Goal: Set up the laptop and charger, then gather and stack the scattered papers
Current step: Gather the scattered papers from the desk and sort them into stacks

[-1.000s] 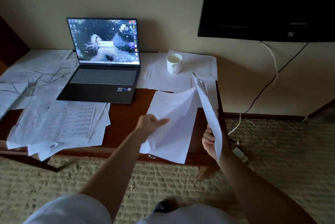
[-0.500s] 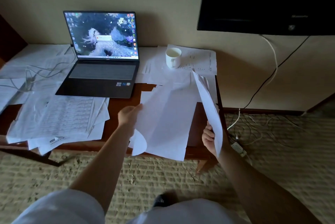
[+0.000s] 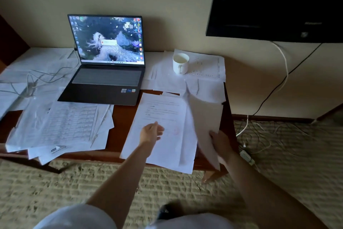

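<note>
Single head-worn wide-angle view, looking forward and steeply down from above the dark brown wooden table [image 3: 128, 117], at arm's length. It faces a cream wall; the open dark grey laptop [image 3: 105, 72] sits upper left of centre, a black wall-mounted screen [image 3: 274, 2] upper right, woven beige carpet [image 3: 287, 163] along the bottom.

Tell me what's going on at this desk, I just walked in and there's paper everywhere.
A person is gathering loose papers on a wooden desk. The right hand grips a raised sheet at the desk's right edge, while the left hand is open over a printed page lying on a small pile. The laptop stands open and lit, with a cable trailing to its left. More papers lie scattered on the left, and a white mug sits on sheets at the back.
</note>
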### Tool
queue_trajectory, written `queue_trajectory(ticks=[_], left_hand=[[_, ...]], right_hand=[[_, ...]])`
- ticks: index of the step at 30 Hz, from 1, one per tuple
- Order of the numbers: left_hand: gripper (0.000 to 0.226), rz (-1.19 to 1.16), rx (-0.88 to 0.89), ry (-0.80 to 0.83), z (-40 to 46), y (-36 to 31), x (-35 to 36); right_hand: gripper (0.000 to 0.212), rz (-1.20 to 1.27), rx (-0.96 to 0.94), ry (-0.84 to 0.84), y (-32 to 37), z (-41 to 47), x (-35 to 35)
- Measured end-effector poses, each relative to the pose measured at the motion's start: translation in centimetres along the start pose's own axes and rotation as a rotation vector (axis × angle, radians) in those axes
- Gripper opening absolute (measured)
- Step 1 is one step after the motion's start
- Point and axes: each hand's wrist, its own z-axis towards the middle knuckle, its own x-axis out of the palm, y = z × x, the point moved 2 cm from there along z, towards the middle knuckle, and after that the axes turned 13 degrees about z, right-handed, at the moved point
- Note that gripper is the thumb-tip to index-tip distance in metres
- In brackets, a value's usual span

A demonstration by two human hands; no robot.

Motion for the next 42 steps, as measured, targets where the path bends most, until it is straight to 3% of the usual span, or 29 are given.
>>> queue_trajectory(ticks=[2,5,8,11,14,16,18,21,24,27,30,34,42], left_hand=[[0.034,0.181,-0.006,-0.167,1.2,0.4,-2.0],[0.029,0.361,0.023,-0.332,3.4,1.3,-4.9],[0.037,0.552,0.036,-0.344,5.8,2.6,-6.3],[0.042,0.665,0.03,-0.268,6.9,2.6,-6.6],[0.053,0.456,-0.064,-0.129,7.6,1.7,-6.3],[0.048,0.444,-0.072,-0.029,8.1,1.6,-5.7],[0.033,0.543,-0.034,0.042,8.4,1.6,-5.2],[0.026,0.632,0.002,0.081,8.1,1.5,-4.6],[0.046,0.323,-0.098,0.114,7.0,0.9,-3.8],[0.049,0.012,-0.154,0.036,5.4,-1.0,-3.8],[0.042,-0.088,0.084,-0.05,3.8,-5.1,-4.1],[0.031,-0.111,0.288,-0.074,1.0,-10.1,-3.8],[0.038,-0.191,0.398,-0.149,-2.3,-11.4,-0.2]], right_hand=[[0.021,-0.188,-0.099,-0.105,0.0,0.6,1.1],[0.027,-0.304,-0.06,-0.094,-0.8,1.7,3.4],[0.026,-0.56,-0.086,-0.072,-1.5,2.6,5.7],[0.033,-0.858,-0.045,-0.272,-2.6,3.2,7.3],[0.055,-0.597,0.049,-0.352,-2.4,2.7,9.2],[0.069,-0.331,0.113,-0.356,-2.1,2.9,9.9],[0.059,-0.203,0.183,-0.33,-1.7,3.0,9.9],[0.035,-0.355,0.221,-0.146,-1.7,2.2,9.5],[0.034,-0.368,0.207,-0.025,-1.2,1.0,9.5],[0.028,-0.225,0.051,-0.074,1.2,0.6,9.8],[0.029,-0.07,-0.196,-0.095,5.2,0.3,10.0],[0.052,0.002,-0.434,-0.011,10.0,0.3,9.1],[0.058,0.028,-0.549,0.052,14.3,0.2,5.1]])
